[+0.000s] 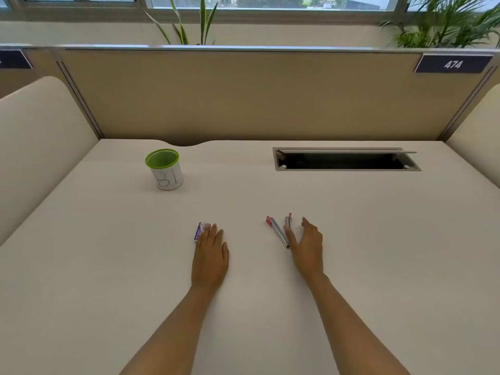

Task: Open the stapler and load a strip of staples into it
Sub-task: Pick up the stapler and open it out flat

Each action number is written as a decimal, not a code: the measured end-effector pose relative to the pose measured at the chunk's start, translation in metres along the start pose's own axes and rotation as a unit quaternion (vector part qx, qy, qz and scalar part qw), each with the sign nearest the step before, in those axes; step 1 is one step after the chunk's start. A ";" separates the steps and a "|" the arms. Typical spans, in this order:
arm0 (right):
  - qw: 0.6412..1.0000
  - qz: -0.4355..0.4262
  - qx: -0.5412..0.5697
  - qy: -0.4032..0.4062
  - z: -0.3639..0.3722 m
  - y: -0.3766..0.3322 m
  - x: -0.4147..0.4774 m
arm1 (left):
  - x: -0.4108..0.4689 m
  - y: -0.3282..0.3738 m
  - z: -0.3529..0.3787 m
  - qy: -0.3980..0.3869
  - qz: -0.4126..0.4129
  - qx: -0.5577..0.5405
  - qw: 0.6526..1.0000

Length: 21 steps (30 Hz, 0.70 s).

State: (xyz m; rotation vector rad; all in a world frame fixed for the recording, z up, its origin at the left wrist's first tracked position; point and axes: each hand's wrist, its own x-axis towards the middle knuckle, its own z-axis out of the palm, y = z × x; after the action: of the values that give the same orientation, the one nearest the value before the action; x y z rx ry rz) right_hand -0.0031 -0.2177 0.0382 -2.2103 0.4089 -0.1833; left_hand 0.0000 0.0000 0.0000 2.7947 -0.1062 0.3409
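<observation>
On the desk (108, 239), opened stapler (278, 231) beside right hand (307, 246)

"474" on partition sign (453, 64); "BI" handwritten on cup (165, 171).

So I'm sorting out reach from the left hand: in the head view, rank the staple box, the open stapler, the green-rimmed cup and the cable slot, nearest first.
1. staple box: under the left hand's fingertips, on their left side.
2. stapler: to the right, lying open by the right hand.
3. green-rimmed cup: farther back, slightly left.
4. cable slot: far back on the right.
</observation>
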 end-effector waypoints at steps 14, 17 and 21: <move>0.996 -0.013 -0.082 0.016 0.022 -0.010 0.002 | -0.004 0.007 -0.006 0.051 0.031 -0.073 0.996; 0.995 -0.026 -0.093 0.020 0.020 -0.010 0.000 | -0.004 0.013 -0.007 0.042 0.028 -0.093 0.994; 0.999 -0.036 0.026 -0.013 0.019 -0.013 -0.002 | 0.006 0.034 -0.013 0.049 0.020 -0.167 0.985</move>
State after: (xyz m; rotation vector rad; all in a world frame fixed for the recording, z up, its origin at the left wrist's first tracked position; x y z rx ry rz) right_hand 0.0033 -0.1957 0.0365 -2.1750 0.3070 -0.2009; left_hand -0.0009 -0.0282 0.0244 2.4435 -0.1795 0.4276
